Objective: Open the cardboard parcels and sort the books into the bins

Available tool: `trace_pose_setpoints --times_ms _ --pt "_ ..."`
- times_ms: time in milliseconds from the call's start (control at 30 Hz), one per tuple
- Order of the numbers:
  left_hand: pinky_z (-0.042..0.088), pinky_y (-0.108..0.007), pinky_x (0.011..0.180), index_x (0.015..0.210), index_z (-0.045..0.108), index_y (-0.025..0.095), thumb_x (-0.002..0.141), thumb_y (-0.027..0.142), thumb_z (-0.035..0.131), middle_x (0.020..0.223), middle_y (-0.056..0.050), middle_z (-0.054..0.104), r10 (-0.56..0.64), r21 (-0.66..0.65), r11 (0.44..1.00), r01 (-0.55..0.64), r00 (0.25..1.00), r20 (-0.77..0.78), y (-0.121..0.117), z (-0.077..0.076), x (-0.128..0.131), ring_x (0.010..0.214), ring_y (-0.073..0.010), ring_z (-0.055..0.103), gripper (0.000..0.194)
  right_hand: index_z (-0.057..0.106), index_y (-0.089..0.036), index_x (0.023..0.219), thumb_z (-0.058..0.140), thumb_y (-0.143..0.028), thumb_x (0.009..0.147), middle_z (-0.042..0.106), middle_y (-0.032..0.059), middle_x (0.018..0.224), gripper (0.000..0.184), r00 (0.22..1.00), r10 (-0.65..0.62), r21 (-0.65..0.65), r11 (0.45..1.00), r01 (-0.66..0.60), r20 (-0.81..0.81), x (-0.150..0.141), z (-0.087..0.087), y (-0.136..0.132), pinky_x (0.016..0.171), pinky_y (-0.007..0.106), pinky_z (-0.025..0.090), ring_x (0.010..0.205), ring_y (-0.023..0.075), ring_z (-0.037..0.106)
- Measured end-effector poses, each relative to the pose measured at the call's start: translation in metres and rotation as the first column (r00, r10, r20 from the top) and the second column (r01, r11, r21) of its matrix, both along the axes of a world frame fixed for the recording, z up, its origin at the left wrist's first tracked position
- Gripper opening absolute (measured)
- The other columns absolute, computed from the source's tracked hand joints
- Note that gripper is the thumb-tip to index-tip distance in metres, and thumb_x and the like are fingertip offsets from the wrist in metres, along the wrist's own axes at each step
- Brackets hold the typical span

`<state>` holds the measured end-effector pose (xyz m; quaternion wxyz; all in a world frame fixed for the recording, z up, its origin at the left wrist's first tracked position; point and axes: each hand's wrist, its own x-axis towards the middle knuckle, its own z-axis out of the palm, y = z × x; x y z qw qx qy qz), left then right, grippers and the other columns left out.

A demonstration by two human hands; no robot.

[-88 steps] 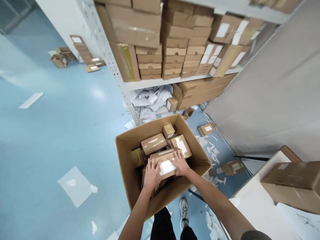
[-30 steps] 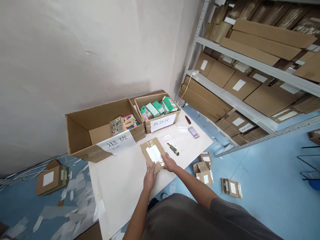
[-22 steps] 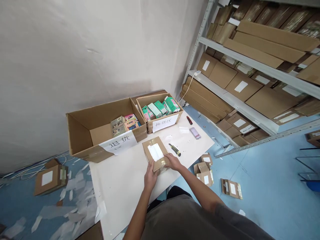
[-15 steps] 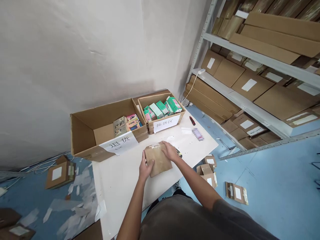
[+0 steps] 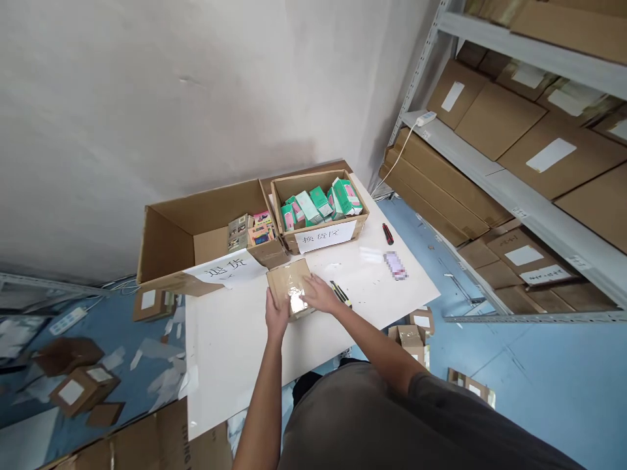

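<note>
Over the white table [image 5: 220, 365] I hold a small brown cardboard box [image 5: 287, 277] with glossy clear tape on its face. My left hand [image 5: 277, 316] grips its lower left edge. The fingers of my right hand [image 5: 319, 294] lie on the taped face at its right side. Just right of that hand is a black and yellow utility knife [image 5: 341, 294] on the table. Beyond my hands stand a larger open carton [image 5: 169, 235] with colourful small boxes in its right end and a smaller open carton [image 5: 294, 241] of green and pink boxes [image 5: 321, 201].
A red and black utility knife [image 5: 387, 234] and a blurred-out flat item [image 5: 395, 266] lie at the table's right. Metal shelving [image 5: 494, 176] with cartons rises on the right. Cartons [image 5: 78, 390] and paper scraps [image 5: 164, 372] litter the blue floor.
The box has moved slightly left and away from me, tilting so that its taped face shows. My right hand has shifted from its upper right corner onto that face. The view has turned somewhat.
</note>
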<state>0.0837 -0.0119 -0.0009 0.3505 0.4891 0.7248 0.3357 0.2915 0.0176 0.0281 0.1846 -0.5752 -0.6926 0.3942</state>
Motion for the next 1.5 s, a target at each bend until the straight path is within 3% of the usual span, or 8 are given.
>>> trace_pose_setpoints --times_ms 200,433,700,900,1033,1133,1333,1500 --pt "0.032 -0.05 0.124 0.163 0.027 0.028 0.077 0.048 0.081 0.169 -0.009 0.029 -0.268 0.043 0.96 0.275 0.955 -0.125 -0.038 0.006 -0.008 0.158 -0.033 0.021 0.104 0.027 -0.035 0.164 0.08 -0.031 0.084 0.023 0.0072 0.171 0.097 0.975 0.205 0.004 0.979 -0.206 -0.085 0.024 -0.012 -0.029 0.117 0.04 0.039 0.153 0.0297 0.034" --pt "0.045 -0.041 0.116 0.165 0.016 0.031 0.091 0.051 0.067 0.159 -0.007 0.049 0.015 0.092 0.996 -0.02 0.998 0.058 -0.012 0.022 -0.03 0.138 -0.0252 0.055 0.092 0.017 -0.037 0.166 0.053 -0.053 0.103 0.072 0.0029 0.128 0.075 0.997 0.04 0.074 0.996 -0.045 0.073 0.004 0.011 0.03 0.101 0.037 0.047 0.117 0.0273 0.067" --pt "0.037 -0.047 0.12 0.166 0.005 0.018 0.091 0.046 0.065 0.165 -0.016 0.037 -0.118 -0.124 0.984 0.13 0.988 0.102 0.009 -0.021 -0.015 0.148 -0.0306 0.043 0.1 0.002 -0.017 0.168 0.042 -0.044 0.107 0.07 0.0135 0.13 0.078 0.976 0.103 -0.252 0.966 -0.053 0.19 -0.02 -0.032 0.053 0.098 0.038 0.049 0.114 0.0292 0.067" --pt "0.027 -0.048 0.126 0.165 0.021 0.023 0.081 0.053 0.076 0.173 -0.014 0.015 -0.34 -0.063 0.94 0.336 0.939 -0.06 -0.041 -0.025 -0.039 0.159 -0.0344 0.017 0.105 0.012 -0.029 0.168 0.06 -0.038 0.096 0.037 0.0107 0.165 0.086 0.97 0.138 -0.084 0.989 -0.123 0.2 0.006 -0.029 0.014 0.117 0.045 0.037 0.142 0.0317 0.046" --pt "0.041 -0.045 0.117 0.166 0.011 0.031 0.061 0.036 0.092 0.175 -0.012 -0.004 -0.525 -0.191 0.83 0.524 0.85 0.05 -0.089 -0.031 -0.038 0.155 -0.0389 0.028 0.134 0.008 -0.033 0.167 0.087 -0.035 0.071 0.038 0.0158 0.163 0.125 0.885 0.428 -0.359 0.867 -0.347 0.18 0.017 -0.037 -0.043 0.113 0.047 0.038 0.143 0.0379 0.044" --pt "0.042 -0.042 0.117 0.165 0.016 0.034 0.072 0.029 0.083 0.174 -0.008 0.014 -0.436 -0.184 0.878 0.441 0.897 0.069 -0.1 -0.024 -0.031 0.153 -0.0333 0.034 0.115 -0.001 -0.031 0.167 0.086 -0.034 0.074 0.048 0.0191 0.153 0.127 0.911 0.369 -0.373 0.884 -0.282 0.187 0.015 -0.037 -0.071 0.103 0.044 0.045 0.131 0.0362 0.057" --pt "0.053 -0.042 0.106 0.166 0.014 0.035 0.092 0.049 0.064 0.16 -0.008 0.047 -0.25 0.025 0.968 0.251 0.938 0.239 -0.052 0.028 -0.054 0.13 -0.0268 0.062 0.09 0.018 -0.035 0.166 0.053 -0.048 0.102 0.07 0.0067 0.127 0.074 0.981 0.171 -0.035 0.985 -0.168 0.092 0.018 0.014 -0.023 0.093 0.036 0.049 0.111 0.0272 0.067" --pt "0.039 -0.046 0.12 0.165 0.02 0.03 0.091 0.051 0.064 0.166 -0.007 0.038 -0.26 0.078 0.965 0.25 0.945 0.197 -0.01 0.028 -0.049 0.149 -0.0295 0.042 0.089 0.025 -0.03 0.165 0.037 -0.041 0.109 0.076 0.0055 0.11 0.058 0.97 0.078 -0.072 0.995 -0.063 0.229 -0.011 0.032 0.029 0.086 0.031 0.05 0.099 0.0246 0.07"
